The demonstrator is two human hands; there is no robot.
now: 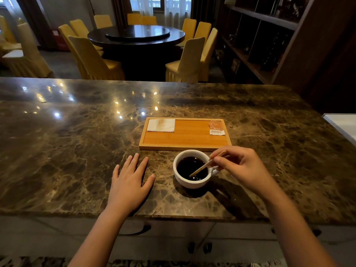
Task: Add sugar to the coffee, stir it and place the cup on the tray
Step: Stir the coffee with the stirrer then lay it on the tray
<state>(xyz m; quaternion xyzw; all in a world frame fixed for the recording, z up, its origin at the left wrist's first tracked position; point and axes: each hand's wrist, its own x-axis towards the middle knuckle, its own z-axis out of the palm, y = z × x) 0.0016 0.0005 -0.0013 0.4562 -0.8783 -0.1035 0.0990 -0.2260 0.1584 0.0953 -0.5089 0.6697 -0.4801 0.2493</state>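
Observation:
A white cup (185, 181) of dark coffee stands on the marble counter just in front of the wooden tray (185, 147). My right hand (242, 166) pinches a thin wooden stir stick (202, 168), whose lower end dips into the coffee. My left hand (131, 176) lies flat on the counter to the left of the cup, fingers spread, holding nothing. An orange and white sugar packet (216, 128) lies in the tray's far right corner. A folded white napkin (161, 125) lies in its far left corner.
The brown marble counter (77, 141) stretches wide to the left and right. A white surface edge (341, 126) shows at the right. Beyond the counter stand a round dark table (136, 35) with yellow-covered chairs and dark wooden shelves (269, 35).

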